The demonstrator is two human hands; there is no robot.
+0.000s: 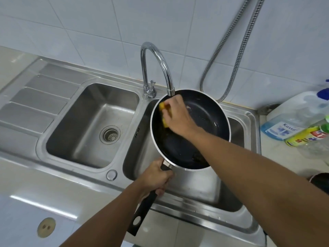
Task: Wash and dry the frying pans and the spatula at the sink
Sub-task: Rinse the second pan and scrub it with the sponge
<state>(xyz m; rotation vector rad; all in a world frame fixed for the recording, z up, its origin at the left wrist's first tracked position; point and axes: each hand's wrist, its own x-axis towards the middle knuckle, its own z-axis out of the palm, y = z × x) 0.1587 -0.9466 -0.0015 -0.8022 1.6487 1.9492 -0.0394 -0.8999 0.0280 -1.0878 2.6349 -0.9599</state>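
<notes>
Dark frying pan [201, 125] w/ pale rim held tilted over the right basin [195, 186] of the double steel sink, up against the curved tap [156, 65] spout. Left hand [156, 177] closed round the black handle [142, 211] just below the pan's rim; handle's free end w/ hang hole pokes out past the sink's front edge. Right hand [178, 114] reaches in across the pan, fingers curled on a yellow sponge [164, 113] pressed to the inner wall on the pan's left side. Brown residue on pan floor near the front rim. Left basin [92, 125] has only its drain strainer [110, 134]; ribbed drainboard at sink's left end. Detergent bottles [300, 122] stand on the surface at its right edge, near back. Metal hose [231, 50] hangs on tiled wall behind. Spatula not seen
</notes>
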